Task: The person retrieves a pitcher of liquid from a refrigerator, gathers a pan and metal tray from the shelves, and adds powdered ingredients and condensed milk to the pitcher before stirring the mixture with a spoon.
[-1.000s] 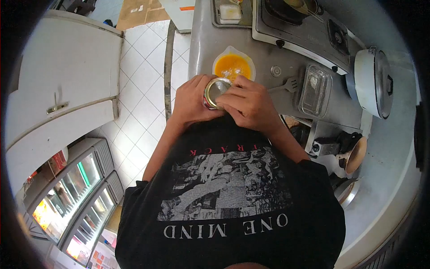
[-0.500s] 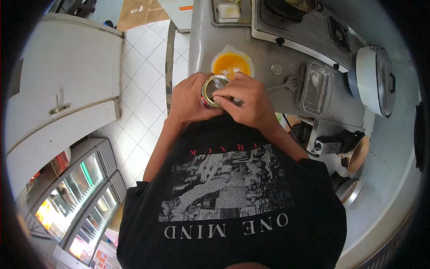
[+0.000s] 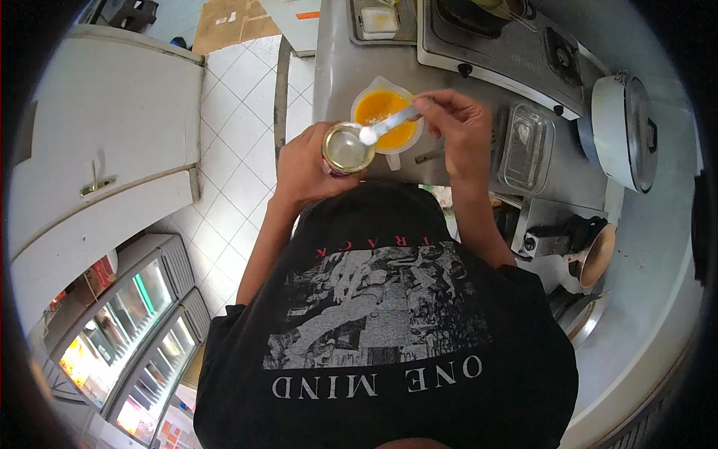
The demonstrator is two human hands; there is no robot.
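My left hand (image 3: pixel 301 166) is wrapped round a small open tin (image 3: pixel 343 148) with a gold rim. Its pale, whitish inside faces up. In the fingers of my right hand (image 3: pixel 465 135) is a small white measuring spoon (image 3: pixel 398 120), its bowl heaped with white powder. The spoon's bowl hangs just past the tin's rim, over the near edge of a clear plastic jug (image 3: pixel 383 80). Inside the jug is an orange-yellow liquid (image 3: pixel 380 105) that looks like beaten egg, with white specks on its surface.
A slotted turner (image 3: pixel 430 156) lies partly behind my right hand. To its right is a clear rectangular container (image 3: pixel 527 150). A gas stove (image 3: pixel 508 60) stands at the back, a large lidded pot (image 3: pixel 624 135) at the far right. A tray (image 3: pixel 407 30) holds a white tub (image 3: pixel 379 22).
My right hand has lifted out of the tin and moved right, bringing up the spoon with white powder. My left hand has shifted slightly left and down with the tin.
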